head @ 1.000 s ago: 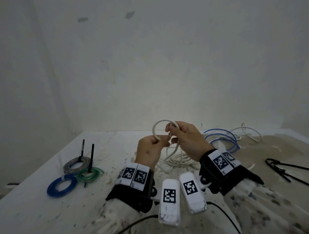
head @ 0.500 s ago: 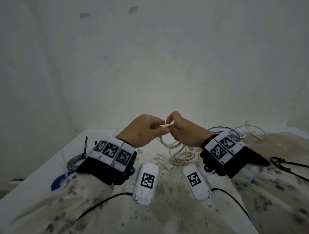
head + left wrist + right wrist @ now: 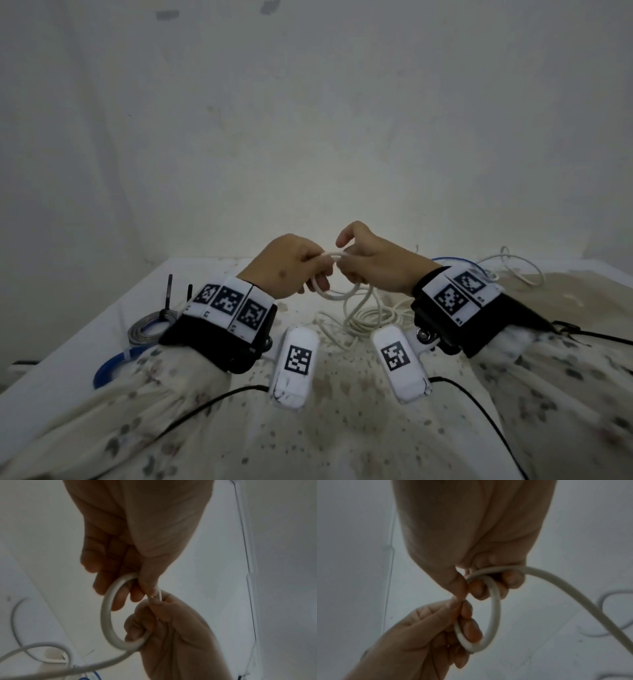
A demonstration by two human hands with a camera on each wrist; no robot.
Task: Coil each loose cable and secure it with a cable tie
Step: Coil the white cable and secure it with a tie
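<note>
A small loop of white cable (image 3: 327,295) hangs between my two hands above the table. My left hand (image 3: 317,270) pinches the loop's top, thumb against fingers, and in the left wrist view the left hand (image 3: 147,592) has its fingers curled inside the loop (image 3: 106,615). My right hand (image 3: 346,269) meets it fingertip to fingertip; the right wrist view shows the right hand (image 3: 468,586) curled round the cable (image 3: 494,615), which runs off to the right. The rest of this white cable lies in a loose pile (image 3: 366,317) under the hands.
Tied coils lie at the left: a grey one (image 3: 145,330) and a blue one (image 3: 109,366), with black tie ends (image 3: 169,291) sticking up. A blue cable (image 3: 455,261) and a loose white cable (image 3: 513,270) lie back right. A black cable (image 3: 589,337) lies at the right.
The loop stood upright above the hands; it now hangs below them. My left wrist has turned palm down and both hands have come together fingertip to fingertip.
</note>
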